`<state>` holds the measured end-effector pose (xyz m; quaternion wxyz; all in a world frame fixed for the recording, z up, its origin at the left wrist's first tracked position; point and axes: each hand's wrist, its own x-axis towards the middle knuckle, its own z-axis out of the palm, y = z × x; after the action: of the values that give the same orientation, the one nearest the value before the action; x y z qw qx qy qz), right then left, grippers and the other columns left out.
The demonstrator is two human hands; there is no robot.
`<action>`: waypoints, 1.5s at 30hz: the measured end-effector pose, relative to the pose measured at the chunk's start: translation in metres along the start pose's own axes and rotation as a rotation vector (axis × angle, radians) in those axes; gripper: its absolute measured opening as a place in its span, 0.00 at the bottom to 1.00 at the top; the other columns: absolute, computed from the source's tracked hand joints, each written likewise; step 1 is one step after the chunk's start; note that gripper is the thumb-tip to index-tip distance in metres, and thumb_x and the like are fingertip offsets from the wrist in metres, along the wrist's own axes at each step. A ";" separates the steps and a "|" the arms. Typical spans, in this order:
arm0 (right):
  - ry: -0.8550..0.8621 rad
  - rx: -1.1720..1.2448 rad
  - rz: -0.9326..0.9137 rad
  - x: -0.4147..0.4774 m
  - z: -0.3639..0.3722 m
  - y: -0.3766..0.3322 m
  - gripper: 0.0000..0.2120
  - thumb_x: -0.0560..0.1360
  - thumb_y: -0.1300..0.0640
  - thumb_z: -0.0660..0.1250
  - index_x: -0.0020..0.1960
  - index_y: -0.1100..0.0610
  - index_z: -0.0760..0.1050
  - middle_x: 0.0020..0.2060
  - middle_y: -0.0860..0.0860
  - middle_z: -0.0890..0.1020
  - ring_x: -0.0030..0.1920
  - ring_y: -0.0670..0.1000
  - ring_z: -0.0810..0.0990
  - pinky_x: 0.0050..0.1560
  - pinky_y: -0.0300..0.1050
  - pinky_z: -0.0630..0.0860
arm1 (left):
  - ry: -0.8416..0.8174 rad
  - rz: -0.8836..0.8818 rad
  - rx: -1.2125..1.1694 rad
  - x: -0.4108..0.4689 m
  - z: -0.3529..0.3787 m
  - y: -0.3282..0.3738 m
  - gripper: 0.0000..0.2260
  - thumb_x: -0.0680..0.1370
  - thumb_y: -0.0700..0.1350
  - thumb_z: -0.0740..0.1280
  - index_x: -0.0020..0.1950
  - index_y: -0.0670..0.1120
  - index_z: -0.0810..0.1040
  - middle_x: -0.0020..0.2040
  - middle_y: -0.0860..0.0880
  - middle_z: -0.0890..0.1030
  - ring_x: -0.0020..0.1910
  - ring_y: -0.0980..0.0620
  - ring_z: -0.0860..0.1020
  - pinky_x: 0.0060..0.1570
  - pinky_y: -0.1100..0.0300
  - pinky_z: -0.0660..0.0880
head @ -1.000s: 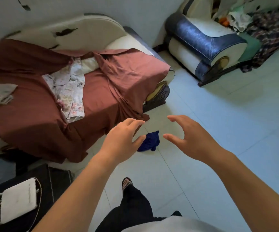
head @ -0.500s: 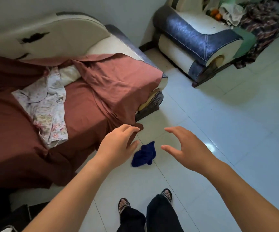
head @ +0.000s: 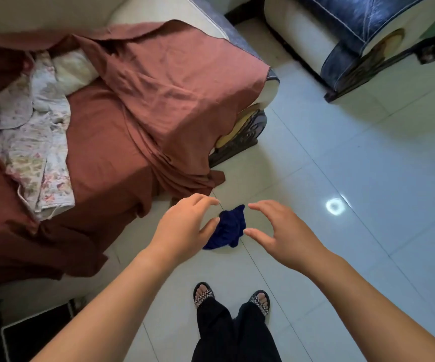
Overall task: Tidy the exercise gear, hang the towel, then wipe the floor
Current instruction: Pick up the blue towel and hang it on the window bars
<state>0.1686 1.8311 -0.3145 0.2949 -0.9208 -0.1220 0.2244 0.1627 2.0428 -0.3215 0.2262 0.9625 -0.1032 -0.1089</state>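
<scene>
A crumpled dark blue cloth (head: 228, 228) lies on the pale tiled floor (head: 341, 158) just in front of my feet. My left hand (head: 182, 228) hovers over its left side, fingers loosely curved and holding nothing; it hides part of the cloth's left edge. My right hand (head: 281, 231) is held out on the cloth's right side, thumb and fingers spread in an open curve, also holding nothing. I cannot tell whether either hand touches the cloth.
A sofa draped in a rust-brown sheet (head: 138, 105) fills the left, with a floral cloth (head: 33, 152) lying on it. A blue and cream armchair (head: 354, 35) stands at the top right. A black object (head: 36, 340) sits at the bottom left.
The view has tilted down and closed in on the blue cloth. Both hands have dropped towards it and now flank it on either side.
</scene>
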 end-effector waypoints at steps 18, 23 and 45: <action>-0.027 -0.039 0.039 0.179 0.263 0.225 0.24 0.75 0.45 0.64 0.69 0.51 0.66 0.66 0.46 0.68 0.67 0.49 0.65 0.62 0.41 0.64 | -0.074 0.065 0.005 0.117 0.335 -0.176 0.15 0.75 0.47 0.67 0.62 0.49 0.74 0.57 0.52 0.77 0.52 0.50 0.77 0.45 0.58 0.71; -0.023 -0.023 0.024 0.223 0.338 0.286 0.25 0.73 0.45 0.67 0.68 0.51 0.68 0.65 0.47 0.69 0.66 0.50 0.66 0.62 0.40 0.63 | -0.050 0.019 -0.065 0.126 0.425 -0.225 0.16 0.75 0.48 0.66 0.62 0.50 0.74 0.59 0.53 0.77 0.55 0.53 0.75 0.49 0.61 0.70; -0.016 -0.038 -0.075 0.296 0.477 0.386 0.16 0.72 0.56 0.70 0.60 0.51 0.77 0.64 0.50 0.72 0.62 0.54 0.69 0.57 0.37 0.62 | -0.029 -0.131 -0.194 0.148 0.534 -0.343 0.16 0.77 0.48 0.65 0.65 0.49 0.71 0.63 0.55 0.72 0.60 0.59 0.70 0.57 0.66 0.66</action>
<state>0.2307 1.8625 -0.9919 0.2843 -0.9192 -0.1631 0.2182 0.2186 2.0860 -0.9696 0.3090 0.9391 -0.0322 -0.1467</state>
